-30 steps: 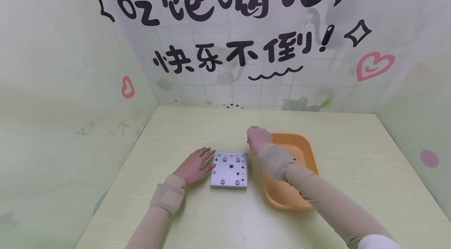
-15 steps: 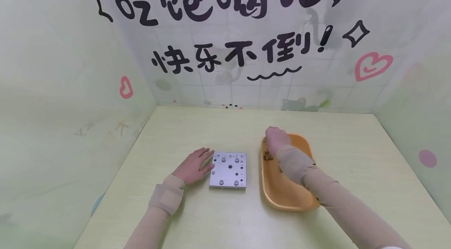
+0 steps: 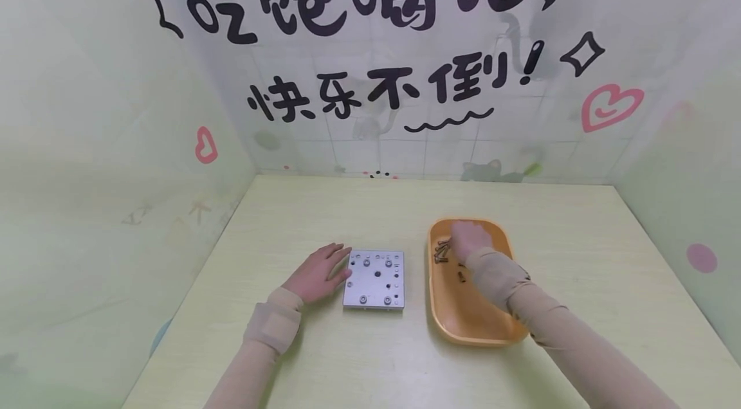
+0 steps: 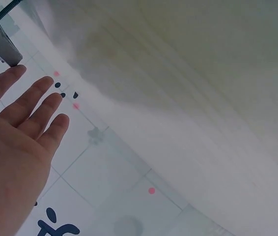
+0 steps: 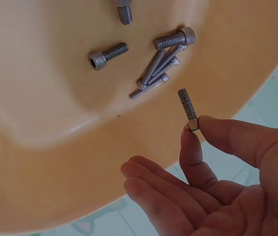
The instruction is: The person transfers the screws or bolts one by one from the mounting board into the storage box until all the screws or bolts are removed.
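My left hand (image 3: pixel 315 274) lies with fairly straight fingers at the left edge of a square metal plate (image 3: pixel 370 287) on the table. The plate has several holes and socket-head screws set in its top. In the left wrist view the index fingertip touches the plate's edge (image 4: pixel 4 44), and a thread sticks out from it. My right hand (image 3: pixel 470 240) is over the far end of an orange tray (image 3: pixel 457 336). Its thumb and index finger pinch a socket-head screw (image 5: pixel 187 104) by the head, while the other fingers are loosely bent.
Several loose screws (image 5: pixel 153 71) lie together in the tray, some thinner than others. Another short screw (image 5: pixel 110 55) lies apart from them. A printed wall covering (image 3: pixel 370 152) closes off the back of the table (image 3: pixel 324 209), and similar panels stand at both sides.
My right hand has moved right, from beside the tray's left rim to inside the tray, and now sits lower. The left hand and the plate stay in place.
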